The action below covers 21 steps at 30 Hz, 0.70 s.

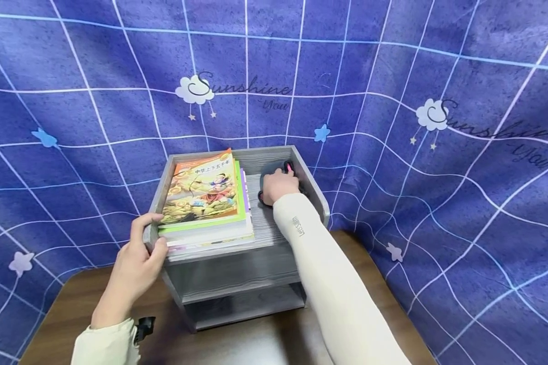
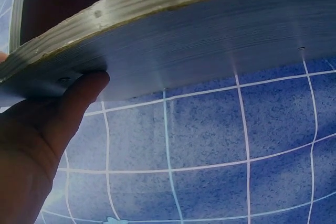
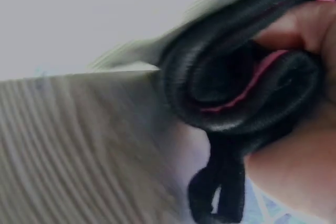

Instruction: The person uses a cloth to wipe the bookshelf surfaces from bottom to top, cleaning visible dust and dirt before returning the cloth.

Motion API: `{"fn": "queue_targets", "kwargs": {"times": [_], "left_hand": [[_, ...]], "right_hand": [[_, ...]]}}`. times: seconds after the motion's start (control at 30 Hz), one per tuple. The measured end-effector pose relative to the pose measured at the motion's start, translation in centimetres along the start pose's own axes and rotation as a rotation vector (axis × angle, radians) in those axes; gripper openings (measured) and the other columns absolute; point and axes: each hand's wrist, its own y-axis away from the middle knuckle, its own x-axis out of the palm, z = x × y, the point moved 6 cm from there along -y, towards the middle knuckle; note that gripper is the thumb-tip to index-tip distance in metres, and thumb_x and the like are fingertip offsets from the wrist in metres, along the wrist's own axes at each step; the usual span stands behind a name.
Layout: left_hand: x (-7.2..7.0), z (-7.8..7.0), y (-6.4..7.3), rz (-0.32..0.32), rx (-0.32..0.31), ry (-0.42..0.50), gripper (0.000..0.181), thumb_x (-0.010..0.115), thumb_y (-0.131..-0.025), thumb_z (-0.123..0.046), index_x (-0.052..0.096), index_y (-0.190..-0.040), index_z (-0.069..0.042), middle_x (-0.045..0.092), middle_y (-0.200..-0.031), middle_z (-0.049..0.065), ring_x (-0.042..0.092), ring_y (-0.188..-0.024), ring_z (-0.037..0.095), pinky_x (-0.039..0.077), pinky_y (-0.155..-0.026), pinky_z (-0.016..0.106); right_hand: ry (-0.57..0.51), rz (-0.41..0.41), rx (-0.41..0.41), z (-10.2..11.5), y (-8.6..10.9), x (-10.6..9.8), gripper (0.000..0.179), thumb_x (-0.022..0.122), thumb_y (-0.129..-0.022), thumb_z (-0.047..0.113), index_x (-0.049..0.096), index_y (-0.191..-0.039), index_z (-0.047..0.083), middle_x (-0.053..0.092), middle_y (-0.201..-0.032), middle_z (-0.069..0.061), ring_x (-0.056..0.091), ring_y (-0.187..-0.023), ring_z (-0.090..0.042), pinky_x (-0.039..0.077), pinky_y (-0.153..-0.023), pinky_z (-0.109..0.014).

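Note:
On the left, my left hand point(image 1: 139, 256) grips the front corner of the grey wooden shelf unit's point(image 1: 255, 268) side panel, thumb and fingers on either side of it. In the left wrist view a finger point(image 2: 86, 90) lies against the panel's outer face point(image 2: 210, 40). At the right of the top tier, my right hand point(image 1: 280, 185) holds a rolled black padded item point(image 3: 184, 77) with pink edging and a small loop point(image 3: 231, 192). Its exact kind I cannot tell. A stack of books point(image 1: 205, 197) fills the tier's left half, an illustrated orange cover uppermost.
Two lower shelves lie below the top tier. The unit stands on a brown wooden table point(image 1: 96, 279). Blue gridded cloth point(image 1: 265, 66) with clouds and stars hangs behind and to the right. Raised side panels bound the top tier left and right.

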Motion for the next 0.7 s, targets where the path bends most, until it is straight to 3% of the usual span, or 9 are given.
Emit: {"fn": "queue_targets", "kwargs": {"times": [0.17, 0.27, 0.5, 0.7], "left_hand": [[0.8, -0.5, -0.2, -0.001, 0.017, 0.018, 0.049, 0.055, -0.093, -0.008, 0.041, -0.139, -0.015, 0.050, -0.067, 0.014, 0.046, -0.061, 0.033, 0.037, -0.054, 0.045], [1.0, -0.6, -0.1, 0.005, 0.005, 0.028, 0.049, 0.054, -0.093, -0.008, 0.041, -0.140, -0.016, 0.052, -0.067, 0.016, 0.046, -0.062, 0.033, 0.038, -0.055, 0.047], [0.7, -0.7, -0.2, 0.012, -0.011, 0.034, 0.052, 0.054, -0.093, -0.008, 0.040, -0.142, -0.016, 0.055, -0.069, 0.017, 0.048, -0.063, 0.034, 0.039, -0.057, 0.049], [0.2, -0.6, -0.1, 0.026, -0.035, 0.030, 0.054, 0.053, -0.095, -0.009, 0.038, -0.146, -0.018, 0.050, -0.065, 0.012, 0.047, -0.064, 0.033, 0.037, -0.057, 0.045]], "right_hand": [[0.000, -0.036, -0.050, -1.3, 0.2, 0.2, 0.045, 0.064, -0.097, 0.037, 0.066, -0.132, 0.010, 0.055, -0.135, -0.021, 0.052, -0.122, -0.045, 0.050, -0.091, -0.054], [0.015, -0.027, -0.068, -1.4, 1.3, 0.3, 0.044, 0.064, -0.096, 0.035, 0.067, -0.129, 0.006, 0.057, -0.133, -0.022, 0.053, -0.120, -0.045, 0.050, -0.090, -0.055], [0.111, 0.017, -0.086, -1.7, 7.5, 1.2, 0.059, 0.069, -0.092, 0.040, 0.057, -0.139, 0.008, 0.052, -0.137, -0.021, 0.051, -0.123, -0.045, 0.050, -0.092, -0.052], [0.223, -0.095, -0.179, -1.7, 12.4, 1.7, 0.066, 0.075, -0.085, 0.047, 0.056, -0.136, 0.008, 0.054, -0.131, -0.021, 0.056, -0.116, -0.044, 0.054, -0.082, -0.047]]}}
